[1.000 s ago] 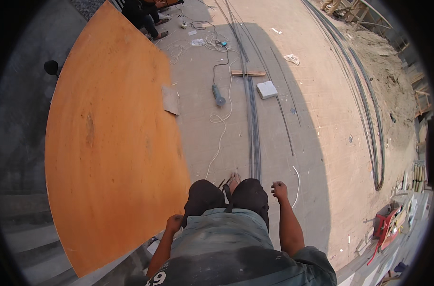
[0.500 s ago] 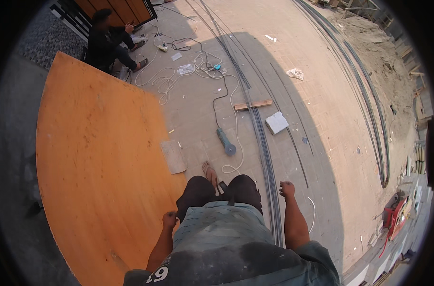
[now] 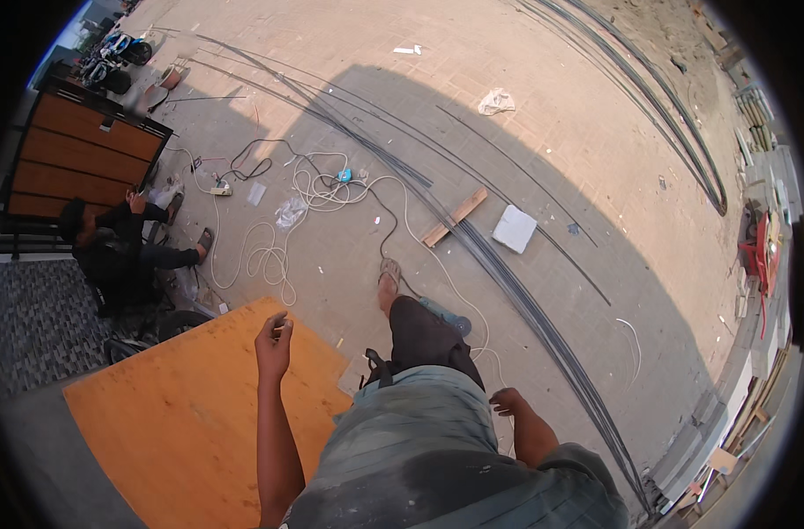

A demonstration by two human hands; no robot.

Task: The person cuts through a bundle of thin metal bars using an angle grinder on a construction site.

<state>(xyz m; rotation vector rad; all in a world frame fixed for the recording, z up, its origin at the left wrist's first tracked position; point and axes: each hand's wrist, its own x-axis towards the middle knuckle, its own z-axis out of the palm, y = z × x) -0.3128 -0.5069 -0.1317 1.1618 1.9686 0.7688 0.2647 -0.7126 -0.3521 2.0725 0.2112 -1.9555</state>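
My left hand (image 3: 274, 346) is raised over the orange board (image 3: 190, 388), its fingers loosely bent and apart, with nothing seen in it. Low by my right side hangs my right hand (image 3: 508, 402), empty, fingers loosely spread. Between my right hand and the bundle of steel rods (image 3: 552, 344) there is a gap. Past my forward leg, an angle grinder (image 3: 455, 321) lies on the paving, partly hidden by the thigh. One sandalled foot (image 3: 388, 278) is stretched ahead of me.
A wooden block (image 3: 455, 218) sits under the rods, beside a pale block (image 3: 515, 229). White cable (image 3: 318, 189) sprawls in loops across the paving. A person in dark clothes (image 3: 111, 256) sits by the gate (image 3: 84, 154). Long bent rods (image 3: 658, 97) lie right, near a red machine (image 3: 759, 251).
My left hand has risen and moved forward over the board. The view has swung right, one leg has stepped ahead, and the grinder is now partly covered by my leg.
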